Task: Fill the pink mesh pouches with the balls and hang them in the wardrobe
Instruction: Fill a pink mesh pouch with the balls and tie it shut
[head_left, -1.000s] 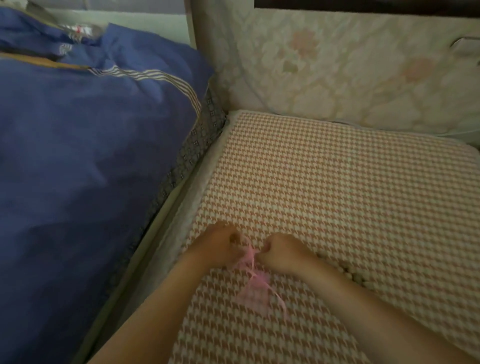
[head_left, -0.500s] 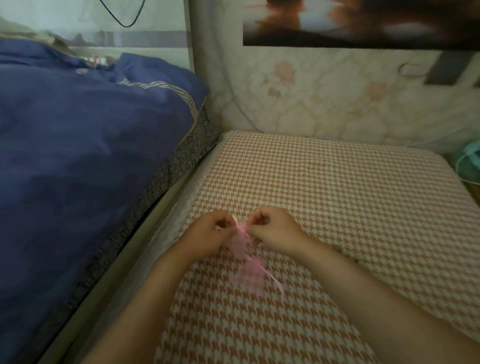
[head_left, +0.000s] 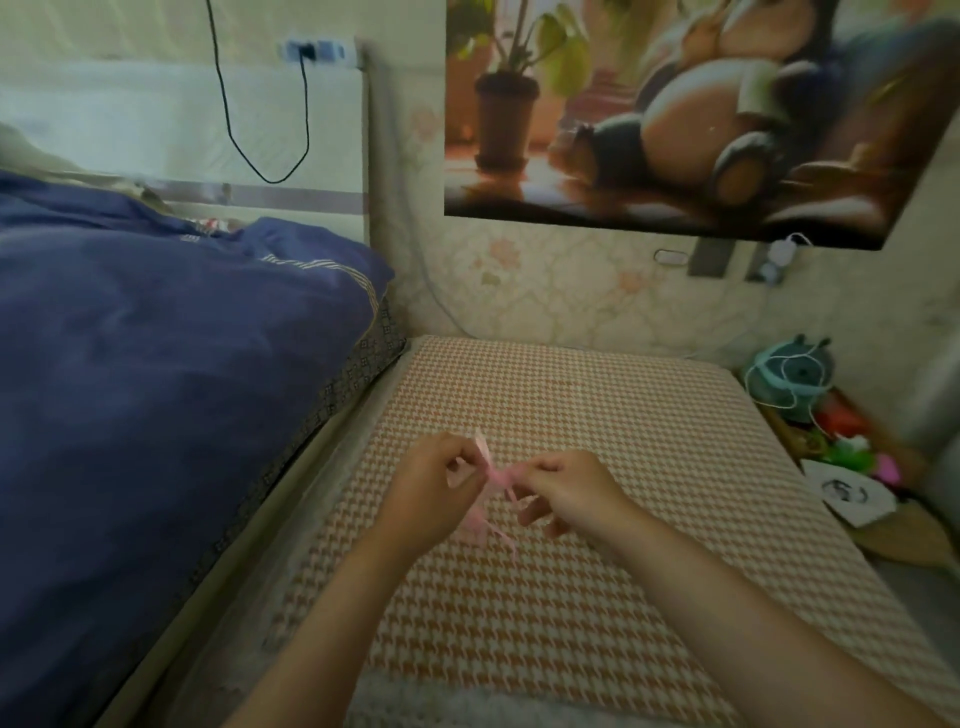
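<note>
Above the near middle of the houndstooth mattress (head_left: 571, 649): one pink mesh pouch (head_left: 479, 517), small and limp. Blur makes it hard to tell whether its lower end touches the mattress cover. Its neck is gathered, and a pink ribbon (head_left: 500, 475) is drawn across it, with loose ends trailing down toward the mattress.

Left hand (head_left: 436, 488): over the mattress, on the pouch's left side. The fingers are curled, with thumb and fingertips pinching the pouch's gathered neck.

Right hand (head_left: 569, 493): over the mattress, on the pouch's right side. Thumb and forefinger pinch the ribbon, and the remaining fingers are loosely bent and point downward. Both forearms are bare and reach in from the mattress's near edge.

Left of the mattress: a higher bed under a blue duvet (head_left: 156, 389) with striped trim. A patterned border hangs just beside the mattress edge.

Beyond the mattress's far edge: floral wallpaper (head_left: 571, 296). Above it hangs a large poster (head_left: 675, 114) showing a potted plant and a round cartoon creature.

Beyond the mattress's far left corner: a pale headboard (head_left: 156, 119). A power strip (head_left: 317, 50) sits at its top, and a black cable (head_left: 244, 140) loops down from there.

Right of the mattress: a teal round object (head_left: 795, 371) wound with white cord. Nearer lie some bright, indistinct small items and a white sheet (head_left: 849, 493) bearing a dark drawing.
</note>
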